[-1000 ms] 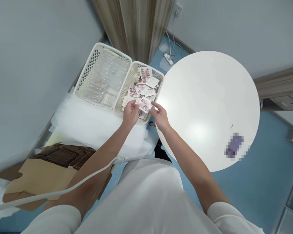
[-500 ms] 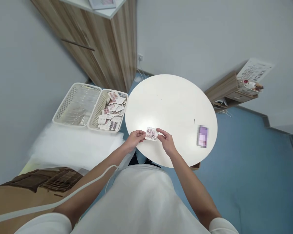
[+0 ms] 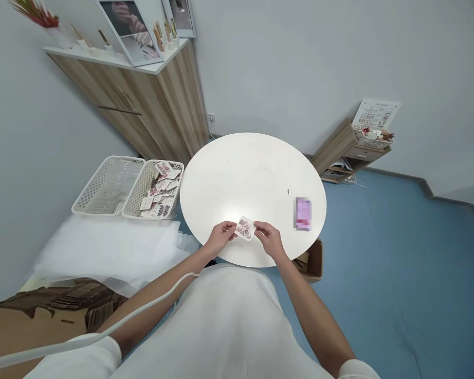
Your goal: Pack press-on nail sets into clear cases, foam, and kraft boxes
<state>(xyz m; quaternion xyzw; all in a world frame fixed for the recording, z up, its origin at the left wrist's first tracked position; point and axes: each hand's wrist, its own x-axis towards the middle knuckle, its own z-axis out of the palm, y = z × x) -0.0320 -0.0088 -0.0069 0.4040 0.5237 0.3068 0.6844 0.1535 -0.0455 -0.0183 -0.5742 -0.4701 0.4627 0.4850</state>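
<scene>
A small white card of press-on nails (image 3: 245,228), with rows of pinkish, decorated nails, is held between both hands over the near part of the round white table (image 3: 256,163). My left hand (image 3: 220,237) pinches its left edge between thumb and fingers. At the opposite side, my right hand (image 3: 270,241) grips the upper right corner with thumb and fingertips. The card lies tilted, its right side lower than its left.
Left of the table, one white basket (image 3: 127,211) holds many nail cards; another basket (image 3: 77,202) holds clear plastic packets. White translucent sheeting (image 3: 110,247) lies nearer. A pixelated purple item (image 3: 303,214) rests on the table's right. A cardboard box (image 3: 316,260) stands below the edge.
The view has tilted up and shifted, showing more of the cabinet top and the box under the table. The card has turned clockwise in my hands; both still hold it.
</scene>
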